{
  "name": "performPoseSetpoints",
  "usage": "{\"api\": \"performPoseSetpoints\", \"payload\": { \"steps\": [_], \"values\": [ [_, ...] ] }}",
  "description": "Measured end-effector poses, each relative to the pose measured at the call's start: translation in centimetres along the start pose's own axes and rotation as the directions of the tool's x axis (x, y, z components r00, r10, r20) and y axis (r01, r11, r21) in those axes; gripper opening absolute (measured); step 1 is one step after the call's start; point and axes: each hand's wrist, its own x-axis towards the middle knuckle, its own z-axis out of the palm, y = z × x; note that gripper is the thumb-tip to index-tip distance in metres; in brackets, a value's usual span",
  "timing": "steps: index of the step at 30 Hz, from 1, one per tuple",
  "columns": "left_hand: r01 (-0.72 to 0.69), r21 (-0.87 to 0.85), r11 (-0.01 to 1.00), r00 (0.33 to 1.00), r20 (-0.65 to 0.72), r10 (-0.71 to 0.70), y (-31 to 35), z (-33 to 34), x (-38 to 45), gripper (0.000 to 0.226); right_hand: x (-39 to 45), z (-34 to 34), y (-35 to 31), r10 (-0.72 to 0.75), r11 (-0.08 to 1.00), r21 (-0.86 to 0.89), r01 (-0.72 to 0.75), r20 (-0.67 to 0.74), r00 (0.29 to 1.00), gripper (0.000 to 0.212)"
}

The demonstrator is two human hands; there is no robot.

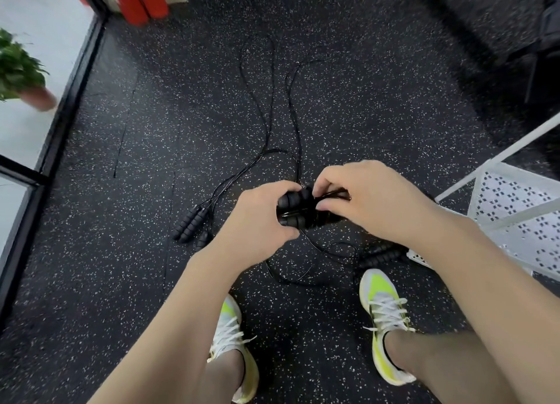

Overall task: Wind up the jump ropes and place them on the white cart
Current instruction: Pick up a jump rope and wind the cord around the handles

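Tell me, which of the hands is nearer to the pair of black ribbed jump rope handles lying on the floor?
The left hand. It sits just right of the black ribbed handles on the floor, while the right hand is farther right, toward the white perforated cart.

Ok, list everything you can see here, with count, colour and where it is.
held rope: one, black, handles bunched between both hands
loose handles: one pair, black, floor left of the hands
more handles: black, floor by the cart, count unclear
cords: black, trailing across the floor ahead
cart: one, white, perforated, right
plant: one, green, pink pot, far left
pads: red, top left
floor: dark, speckled
shoes: two, white and yellow, bottom
left hand: grips handles
right hand: pinches cord
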Motion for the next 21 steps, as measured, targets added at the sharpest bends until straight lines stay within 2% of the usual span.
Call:
{"api": "performPoseSetpoints", "payload": {
  "steps": [4, 6, 9, 12, 15, 18, 21],
  "values": [
    [-0.006, -0.093, 0.996, 0.994, 0.109, 0.017, 0.2, -0.2, -0.5, 0.067, 0.3, -0.7, 1.0, -0.098, 0.989, -0.123, 0.085, -0.104, 0.99, 0.012],
    [-0.02, -0.113, 0.993, 0.989, 0.142, 0.036, 0.4, -0.5, -0.6, 0.067, 0.5, -0.9, 1.6, -0.089, 0.99, -0.119, 0.073, -0.13, 0.988, 0.016],
    [-0.036, -0.116, 0.993, 0.977, 0.206, 0.06, 0.7, -1.2, -0.7, 0.069, 0.4, -1.2, 2.3, -0.028, 0.997, 0.062, 0.035, -0.106, 0.994, 0.016],
    [-0.026, -0.221, 0.975, 0.956, 0.279, 0.089, 0.7, -1.9, -0.9, 0.068, 0.3, -1.4, 2.8, 0.032, 0.963, 0.268, -0.014, -0.063, 0.998, 0.009],
    [-0.017, -0.335, 0.942, 0.937, 0.322, 0.132, 0.6, -2.5, -1.1, 0.068, 0.0, -1.8, 3.0, 0.107, 0.92, 0.382, -0.09, -0.024, 0.994, 0.01],
    [0.005, -0.465, 0.885, 0.931, 0.326, 0.166, 0.7, -2.6, -1.2, 0.069, 0.2, -1.6, 3.0, 0.137, 0.841, 0.519, -0.151, 0.065, 0.988, 0.008],
    [0.012, -0.626, 0.78, 0.941, 0.271, 0.203, 0.8, -2.4, -1.1, 0.07, 0.2, -1.6, 2.1, 0.149, 0.774, 0.612, -0.16, 0.069, 0.986, 0.017]
  ]
}}
